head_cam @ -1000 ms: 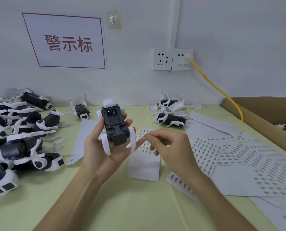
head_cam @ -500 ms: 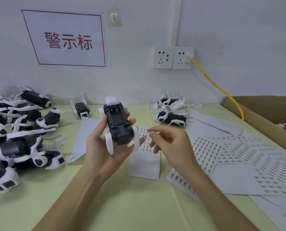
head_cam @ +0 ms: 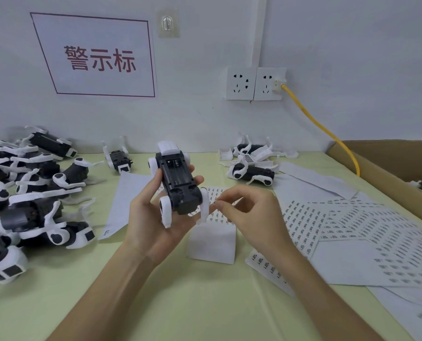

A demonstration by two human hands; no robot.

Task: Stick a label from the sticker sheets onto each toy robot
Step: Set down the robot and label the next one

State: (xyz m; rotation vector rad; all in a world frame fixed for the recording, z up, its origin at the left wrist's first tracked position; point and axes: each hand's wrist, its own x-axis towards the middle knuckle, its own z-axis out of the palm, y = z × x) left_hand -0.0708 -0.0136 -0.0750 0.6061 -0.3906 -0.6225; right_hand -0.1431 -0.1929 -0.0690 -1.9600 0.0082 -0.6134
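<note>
My left hand (head_cam: 153, 217) holds a black-and-white toy robot (head_cam: 179, 184) belly up above the table, its open battery bay facing me. My right hand (head_cam: 251, 212) hovers just right of the robot's near end, thumb and forefinger pinched together; whether a label sits between them is too small to see. Under both hands lies a small sticker sheet (head_cam: 215, 232). Larger sticker sheets (head_cam: 352, 232) spread across the right side of the table.
A heap of toy robots (head_cam: 30, 193) fills the left of the table. One more robot (head_cam: 117, 159) lies by the wall, and two more robots (head_cam: 253, 166) at the back centre. A cardboard box (head_cam: 389, 173) stands at right, with a yellow cable (head_cam: 320, 126) running to wall sockets.
My left hand has turned the robot a little and lifted it slightly. My right hand's pinched fingers have come closer to the robot's near end.
</note>
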